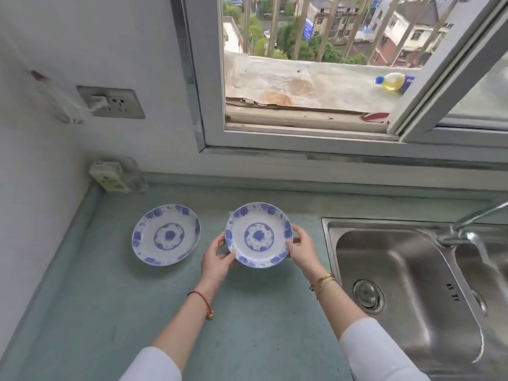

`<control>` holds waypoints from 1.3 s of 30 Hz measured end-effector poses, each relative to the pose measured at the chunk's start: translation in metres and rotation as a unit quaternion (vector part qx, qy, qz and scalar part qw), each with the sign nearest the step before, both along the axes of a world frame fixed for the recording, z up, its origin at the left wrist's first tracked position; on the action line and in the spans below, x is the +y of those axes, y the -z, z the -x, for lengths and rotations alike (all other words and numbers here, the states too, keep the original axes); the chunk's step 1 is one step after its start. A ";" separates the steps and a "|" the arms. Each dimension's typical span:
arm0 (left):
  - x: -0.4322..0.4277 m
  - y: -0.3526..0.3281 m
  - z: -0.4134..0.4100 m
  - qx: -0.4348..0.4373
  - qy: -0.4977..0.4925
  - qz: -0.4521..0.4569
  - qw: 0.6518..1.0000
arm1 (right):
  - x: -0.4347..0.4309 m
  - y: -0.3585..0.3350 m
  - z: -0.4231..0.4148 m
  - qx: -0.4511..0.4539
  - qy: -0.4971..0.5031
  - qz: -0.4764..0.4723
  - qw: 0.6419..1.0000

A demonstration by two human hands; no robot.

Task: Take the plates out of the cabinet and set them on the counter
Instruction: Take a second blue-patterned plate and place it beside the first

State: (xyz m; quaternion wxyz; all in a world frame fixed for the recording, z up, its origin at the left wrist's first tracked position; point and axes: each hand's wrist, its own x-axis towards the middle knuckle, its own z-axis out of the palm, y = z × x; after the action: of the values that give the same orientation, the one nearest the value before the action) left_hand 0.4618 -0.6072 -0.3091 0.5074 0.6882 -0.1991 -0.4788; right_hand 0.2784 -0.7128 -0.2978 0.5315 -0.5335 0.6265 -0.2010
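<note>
Two white plates with blue flower patterns are in view. One plate (166,234) lies flat on the green counter (115,298) at the left. I hold the second plate (258,234) by its rim, just right of the first. My left hand (217,258) grips its lower left edge and my right hand (301,250) grips its right edge. The held plate is tilted slightly, low over the counter or touching it; I cannot tell which. The cabinet is out of view.
A steel sink (406,284) with a faucet (467,229) sits right of the held plate. A small box (108,176) stands in the back left corner under a wall socket (112,102). An open window (302,78) is behind, with a bottle (394,81) on its ledge.
</note>
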 end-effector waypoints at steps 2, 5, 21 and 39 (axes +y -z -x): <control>-0.004 0.011 0.000 -0.002 -0.004 -0.013 1.000 | -0.004 0.011 -0.002 0.016 -0.006 -0.004 1.000; -0.005 0.022 0.000 -0.001 -0.004 -0.027 1.000 | -0.007 0.022 -0.002 0.035 -0.020 0.002 0.999; -0.012 0.024 -0.004 -0.003 0.020 -0.029 0.999 | -0.010 0.032 -0.004 0.059 0.004 -0.008 0.998; 0.142 -0.130 0.006 -0.107 -0.141 0.135 0.975 | 0.101 -0.121 -0.003 -0.259 -0.114 0.024 0.959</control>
State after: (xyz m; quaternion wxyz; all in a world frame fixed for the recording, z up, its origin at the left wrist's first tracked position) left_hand 0.4558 -0.4656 -0.1789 0.6336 0.6821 -0.2160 -0.2944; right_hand 0.2816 -0.6123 -0.1768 0.6822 -0.5433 0.3975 -0.2853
